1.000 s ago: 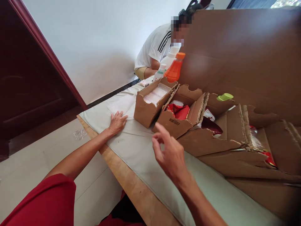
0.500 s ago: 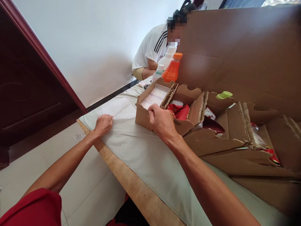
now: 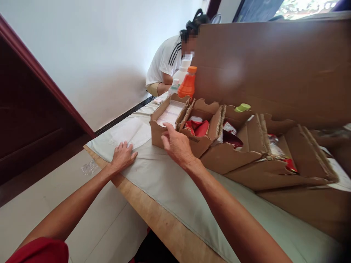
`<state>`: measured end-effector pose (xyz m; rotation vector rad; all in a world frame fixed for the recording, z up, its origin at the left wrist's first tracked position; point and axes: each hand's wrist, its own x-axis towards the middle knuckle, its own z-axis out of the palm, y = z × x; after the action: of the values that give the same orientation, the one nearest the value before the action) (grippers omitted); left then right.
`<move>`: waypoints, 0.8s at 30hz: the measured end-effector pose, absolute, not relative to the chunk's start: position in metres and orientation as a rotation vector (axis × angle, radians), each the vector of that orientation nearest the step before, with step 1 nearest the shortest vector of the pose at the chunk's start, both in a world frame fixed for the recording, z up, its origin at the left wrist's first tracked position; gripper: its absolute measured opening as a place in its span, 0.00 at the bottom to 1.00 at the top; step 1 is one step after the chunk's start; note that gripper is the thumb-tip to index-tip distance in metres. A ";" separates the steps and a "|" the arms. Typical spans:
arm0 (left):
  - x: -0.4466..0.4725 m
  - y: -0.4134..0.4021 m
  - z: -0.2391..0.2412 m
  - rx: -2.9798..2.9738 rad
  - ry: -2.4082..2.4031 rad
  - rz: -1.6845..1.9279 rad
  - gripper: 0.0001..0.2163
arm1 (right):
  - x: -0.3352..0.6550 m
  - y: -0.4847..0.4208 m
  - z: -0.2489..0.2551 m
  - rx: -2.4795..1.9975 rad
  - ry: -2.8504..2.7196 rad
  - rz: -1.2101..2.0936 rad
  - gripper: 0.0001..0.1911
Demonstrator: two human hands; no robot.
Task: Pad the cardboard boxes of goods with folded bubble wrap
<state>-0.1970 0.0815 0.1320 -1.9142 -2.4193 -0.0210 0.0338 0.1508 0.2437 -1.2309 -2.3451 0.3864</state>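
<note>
My left hand (image 3: 123, 155) lies flat on the pale cloth (image 3: 167, 182), fingers stretched out, holding nothing. My right hand (image 3: 177, 144) is closed on the front wall of the leftmost cardboard box (image 3: 155, 132), thumb up at its rim. That box holds clear plastic packets (image 3: 170, 115). Touching it on the right is a second open box (image 3: 204, 144) with red packets (image 3: 199, 128) inside. More open boxes (image 3: 246, 153) follow in a row to the right.
An orange bottle (image 3: 187, 84) and a white bottle (image 3: 181, 73) stand behind the boxes. A green cap (image 3: 242, 107) shows above the row. A tall cardboard sheet (image 3: 274, 65) walls off the right. Another person (image 3: 164, 60) sits at the far end. The table's wooden edge (image 3: 153, 215) runs near me.
My right hand went from mid-air to the first box's front wall and holds it there. My left hand slid back along the cloth, curled, then flattened again.
</note>
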 end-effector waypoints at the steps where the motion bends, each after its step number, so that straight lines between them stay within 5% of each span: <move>1: -0.196 0.078 0.133 -1.936 -2.408 -0.009 0.18 | 0.039 0.143 0.241 -1.169 -2.338 0.435 0.29; 4: -0.190 0.061 0.132 -1.983 -2.347 -0.073 0.21 | 0.064 0.111 0.223 -0.990 -2.320 0.547 0.31; 8: -0.164 0.045 0.107 -2.112 -2.150 -0.645 0.21 | 0.123 0.066 0.180 -1.015 -2.459 0.453 0.16; 15: -0.004 0.033 0.063 -2.697 -1.635 -1.035 0.17 | 0.246 -0.043 0.130 -1.278 -2.514 0.515 0.08; 19: 0.084 0.039 0.063 -2.881 -1.472 -0.985 0.17 | 0.316 -0.082 0.150 -1.200 -2.265 0.773 0.11; 24: 0.145 0.050 0.061 -2.988 -1.279 -0.878 0.17 | 0.444 -0.078 0.217 -1.519 -1.704 0.381 0.11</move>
<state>0.1447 0.0498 0.0615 -2.9878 -1.2792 -0.8778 0.4444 -0.0778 0.2172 -1.5191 -1.7042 0.3811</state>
